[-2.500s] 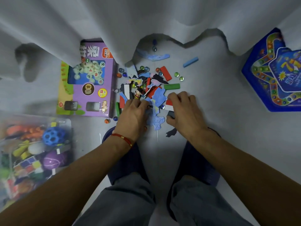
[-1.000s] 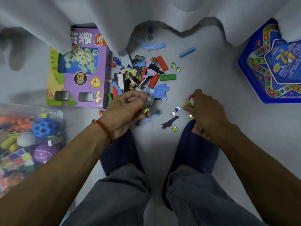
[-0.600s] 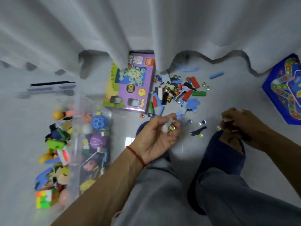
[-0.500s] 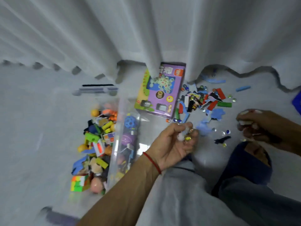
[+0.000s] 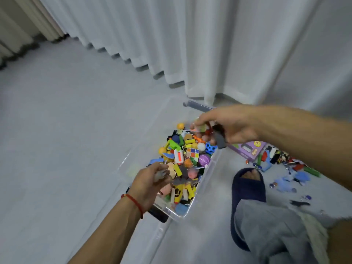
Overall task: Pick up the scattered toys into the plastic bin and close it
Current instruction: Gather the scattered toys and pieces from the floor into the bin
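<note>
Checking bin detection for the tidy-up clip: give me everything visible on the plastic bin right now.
The plastic bin is a clear, see-through rectangular tub with rounded corners, sitting on the pale floor near the white curtain. It is open, with no lid on it. It is heaped with small colourful toys, among them a cube puzzle, a purple ball and a blue holed ball. A dark clip-like part shows at its near end. The left hand and right hand hover over the toys; contact with the bin is unclear.

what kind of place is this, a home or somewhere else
Probably a room in a home: long white curtains hang to a pale floor, a clear plastic bin holds mixed toys, and a foot wears a dark slipper.
</note>
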{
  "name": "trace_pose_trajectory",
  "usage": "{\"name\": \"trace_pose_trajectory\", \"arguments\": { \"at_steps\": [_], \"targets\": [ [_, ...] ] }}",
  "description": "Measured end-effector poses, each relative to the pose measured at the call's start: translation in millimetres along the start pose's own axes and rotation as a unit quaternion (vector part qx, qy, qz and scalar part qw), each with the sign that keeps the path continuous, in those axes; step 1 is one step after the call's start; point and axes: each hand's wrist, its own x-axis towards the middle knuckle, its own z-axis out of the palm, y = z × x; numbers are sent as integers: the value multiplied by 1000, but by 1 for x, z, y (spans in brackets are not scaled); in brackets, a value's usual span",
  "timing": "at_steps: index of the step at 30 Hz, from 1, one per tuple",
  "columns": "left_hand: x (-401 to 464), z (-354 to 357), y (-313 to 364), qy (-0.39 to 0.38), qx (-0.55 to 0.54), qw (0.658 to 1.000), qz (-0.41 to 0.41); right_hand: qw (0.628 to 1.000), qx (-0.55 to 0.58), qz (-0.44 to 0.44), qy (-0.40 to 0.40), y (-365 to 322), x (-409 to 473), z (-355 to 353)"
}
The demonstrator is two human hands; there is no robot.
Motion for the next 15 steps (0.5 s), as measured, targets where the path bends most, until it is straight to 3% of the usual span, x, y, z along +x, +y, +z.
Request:
{"name": "trace_pose_trajectory", "arguments": {
  "at_steps": [3, 6, 11, 15],
  "targets": [
    [-12, -11, -1, 32, 25, 999, -5, 998, -24, 45, -23, 18, 19, 48],
    [-23, -1, 4, 33, 68, 997, 6, 995, -66, 66, -24, 34, 12, 38],
    [-35, 43, 2, 18, 136, 986, 97, 983, -88, -38, 158, 57, -33, -65],
    [-31, 108, -10, -70, 187, 968, 153, 953, -157, 33, 255, 126, -89, -152]
  ]
}}
